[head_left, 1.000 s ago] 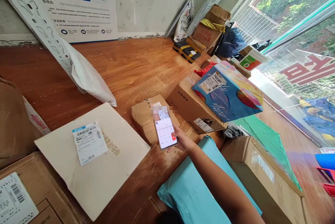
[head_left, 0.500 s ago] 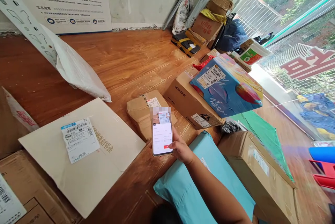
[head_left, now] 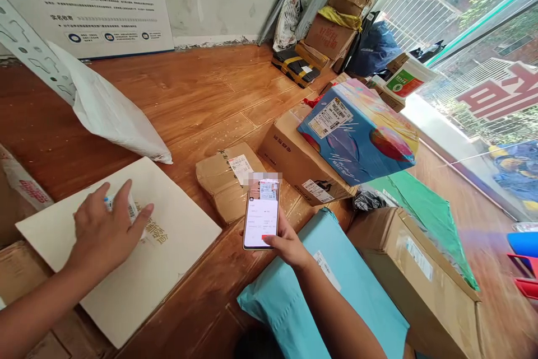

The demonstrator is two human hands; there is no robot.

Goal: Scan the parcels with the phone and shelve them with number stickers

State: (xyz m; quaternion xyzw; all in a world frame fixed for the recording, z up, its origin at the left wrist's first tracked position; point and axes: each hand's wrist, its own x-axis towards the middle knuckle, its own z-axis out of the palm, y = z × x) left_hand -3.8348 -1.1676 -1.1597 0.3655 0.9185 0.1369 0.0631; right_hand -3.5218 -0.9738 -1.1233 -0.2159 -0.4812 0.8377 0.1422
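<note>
In my right hand (head_left: 286, 241) is a smartphone (head_left: 260, 216), held upright with its lit screen facing me and my thumb over a red button near the screen's bottom. My left hand (head_left: 105, 224) hovers over or rests on a flat cream cardboard box (head_left: 176, 258), fingers spread; contact is unclear. It covers most of the shipping label (head_left: 132, 208) on that box. A small brown carton (head_left: 218, 185) with a label lies just behind the phone. Below my right forearm lies a light blue plastic-wrapped parcel (head_left: 353, 269).
A colourful blue box (head_left: 348, 146) sits on a long brown carton (head_left: 281, 152). At the right stands another brown carton (head_left: 386, 247) beside a green sheet (head_left: 420, 196). A white wrapped bundle (head_left: 113, 112) leans at left. Several parcels and a white bucket (head_left: 409, 79) line the window.
My left hand has come in from the left over the cream box, covering its label. The view has shifted slightly. My right hand still holds the phone.
</note>
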